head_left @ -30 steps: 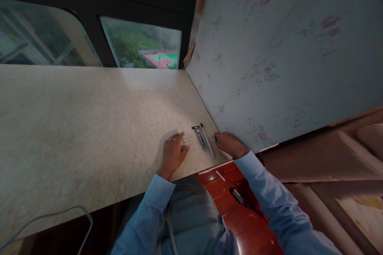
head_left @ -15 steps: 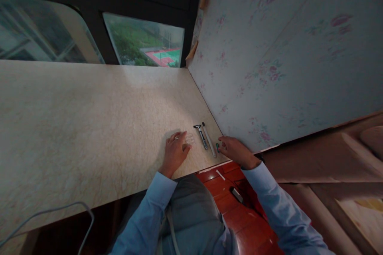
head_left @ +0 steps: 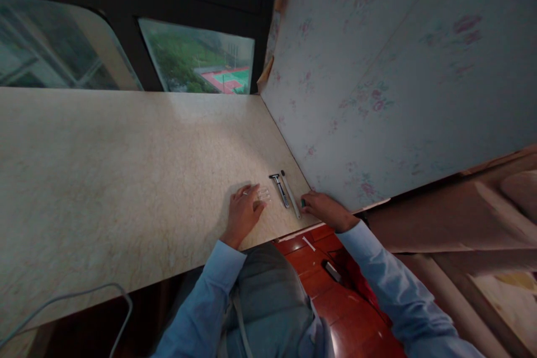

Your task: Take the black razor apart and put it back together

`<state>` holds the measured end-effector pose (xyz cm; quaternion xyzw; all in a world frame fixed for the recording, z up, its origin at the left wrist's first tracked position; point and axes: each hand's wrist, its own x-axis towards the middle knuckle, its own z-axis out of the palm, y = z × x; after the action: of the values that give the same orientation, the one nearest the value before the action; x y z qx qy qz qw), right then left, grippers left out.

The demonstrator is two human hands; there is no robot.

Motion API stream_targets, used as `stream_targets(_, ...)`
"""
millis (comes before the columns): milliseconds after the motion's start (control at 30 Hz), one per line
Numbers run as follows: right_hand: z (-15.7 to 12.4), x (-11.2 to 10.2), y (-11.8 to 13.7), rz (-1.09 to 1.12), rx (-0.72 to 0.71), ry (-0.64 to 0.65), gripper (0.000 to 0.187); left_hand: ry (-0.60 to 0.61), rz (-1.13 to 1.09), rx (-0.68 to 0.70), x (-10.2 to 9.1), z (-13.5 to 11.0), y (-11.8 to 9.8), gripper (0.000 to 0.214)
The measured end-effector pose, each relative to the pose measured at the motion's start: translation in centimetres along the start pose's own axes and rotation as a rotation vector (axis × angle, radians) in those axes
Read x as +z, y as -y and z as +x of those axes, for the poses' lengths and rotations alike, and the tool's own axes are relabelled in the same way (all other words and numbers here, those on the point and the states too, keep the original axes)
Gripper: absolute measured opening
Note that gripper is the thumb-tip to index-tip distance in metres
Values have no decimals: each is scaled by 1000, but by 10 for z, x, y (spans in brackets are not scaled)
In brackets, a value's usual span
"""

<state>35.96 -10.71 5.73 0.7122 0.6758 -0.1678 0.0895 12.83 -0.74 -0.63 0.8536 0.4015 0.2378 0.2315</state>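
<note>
My left hand (head_left: 242, 211) lies flat on the beige marbled counter (head_left: 126, 179), fingers stretched out, its fingertips on a small clear plastic piece (head_left: 264, 194). To its right lie a razor (head_left: 278, 187) with a dark handle and a slim white stick-like object (head_left: 290, 194), side by side. My right hand (head_left: 325, 208) rests at the counter's right corner by the wall, fingers curled around a small green object (head_left: 302, 202) that is mostly hidden.
A floral-papered wall (head_left: 377, 78) rises along the counter's right side. Dark-framed windows (head_left: 197, 61) stand behind the counter. A grey cable (head_left: 71, 299) loops at the front left edge. Red wooden floor (head_left: 331, 291) with a dark small object (head_left: 331, 270) lies below.
My right hand has shifted slightly along the counter's corner while keeping the green object; my left hand has stayed flat on the clear piece. The view has wobbled a little.
</note>
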Motion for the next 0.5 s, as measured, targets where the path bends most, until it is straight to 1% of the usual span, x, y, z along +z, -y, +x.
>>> stream_targets(67,-2,-1,0,-3,-7,-20,12,-3,-3,2,-1,0,0,48)
stream_targets(133,-4,-1,0,16,-7,-71,14,-7,-5,3,-1,0,-1,47)
stream_targets(267,-5,-5,7,126,34,-258,20,-12,-12,-4,-2,-1,-1,46)
stream_targets(367,-2,-8,23,240,59,-376,28,-18,-27,-3,-1,-1,0,46)
stream_targets(500,8,-3,59,347,84,-414,34,-24,-34,-4,0,-1,0,45)
